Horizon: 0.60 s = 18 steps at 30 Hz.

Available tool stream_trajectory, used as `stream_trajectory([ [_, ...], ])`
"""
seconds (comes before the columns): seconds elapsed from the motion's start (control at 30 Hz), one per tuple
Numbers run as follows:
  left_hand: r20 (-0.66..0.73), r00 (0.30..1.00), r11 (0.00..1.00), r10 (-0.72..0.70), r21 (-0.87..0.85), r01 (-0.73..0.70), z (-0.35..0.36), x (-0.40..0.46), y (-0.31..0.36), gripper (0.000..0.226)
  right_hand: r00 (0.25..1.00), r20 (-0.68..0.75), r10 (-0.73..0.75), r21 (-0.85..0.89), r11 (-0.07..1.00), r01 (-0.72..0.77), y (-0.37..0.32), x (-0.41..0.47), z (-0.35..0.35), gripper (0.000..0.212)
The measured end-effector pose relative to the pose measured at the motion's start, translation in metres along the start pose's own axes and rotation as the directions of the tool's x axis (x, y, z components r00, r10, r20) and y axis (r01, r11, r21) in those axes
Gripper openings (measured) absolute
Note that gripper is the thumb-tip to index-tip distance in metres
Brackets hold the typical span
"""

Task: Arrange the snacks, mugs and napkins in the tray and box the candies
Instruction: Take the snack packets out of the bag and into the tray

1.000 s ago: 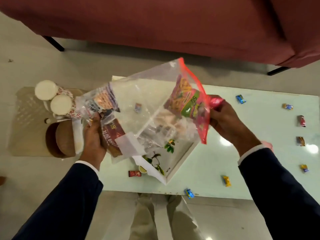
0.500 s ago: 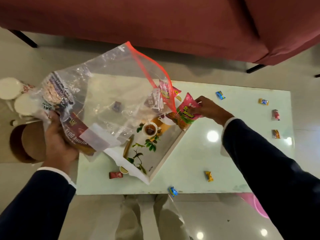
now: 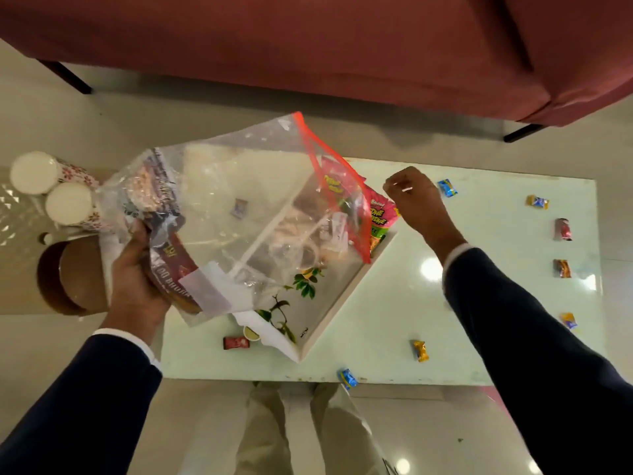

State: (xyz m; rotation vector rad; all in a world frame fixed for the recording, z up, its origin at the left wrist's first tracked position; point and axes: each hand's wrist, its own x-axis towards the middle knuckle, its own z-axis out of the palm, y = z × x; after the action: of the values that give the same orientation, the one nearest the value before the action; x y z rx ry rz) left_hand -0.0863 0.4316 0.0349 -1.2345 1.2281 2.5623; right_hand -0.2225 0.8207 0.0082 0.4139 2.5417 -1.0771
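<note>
Barely started, we see one snack packet (image 3: 378,217) in the tray (image 3: 346,303); left hand (image 3: 137,282) grips the snack bag (image 3: 239,214), right hand (image 3: 416,200) loose, candies (image 3: 420,350) unboxed, mugs (image 3: 68,202) off-tray.

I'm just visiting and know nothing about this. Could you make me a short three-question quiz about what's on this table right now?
1. True or false: the right hand is gripping the pink snack packet.
2. Which hand holds the clear zip bag? A) the left hand B) the right hand C) neither
3. Fill in: the pink snack packet lies in the far corner of the white ____.

Key
1. False: the right hand hangs just beside the packet, holding nothing.
2. A: it grips the bag's lower end, with snack packets inside.
3. Tray, the one printed with leaves.
</note>
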Motion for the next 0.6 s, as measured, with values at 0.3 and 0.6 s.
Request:
stream_trajectory([
  [0.3, 0.078, 0.996, 0.993, -0.033, 0.119, 0.024, 0.004, -0.002, -0.013, 0.044, 0.644, 0.715, -0.271, 0.641, 0.622, -0.449, -0.074, -0.077, -0.014, 0.038],
  [0.6, 0.136, 0.989, 0.958, -0.064, 0.286, 0.023, -0.005, -0.013, -0.027, 0.04, 0.473, 0.769, -0.43, 0.604, 0.732, -0.315, -0.088, -0.078, 0.065, 0.039],
])
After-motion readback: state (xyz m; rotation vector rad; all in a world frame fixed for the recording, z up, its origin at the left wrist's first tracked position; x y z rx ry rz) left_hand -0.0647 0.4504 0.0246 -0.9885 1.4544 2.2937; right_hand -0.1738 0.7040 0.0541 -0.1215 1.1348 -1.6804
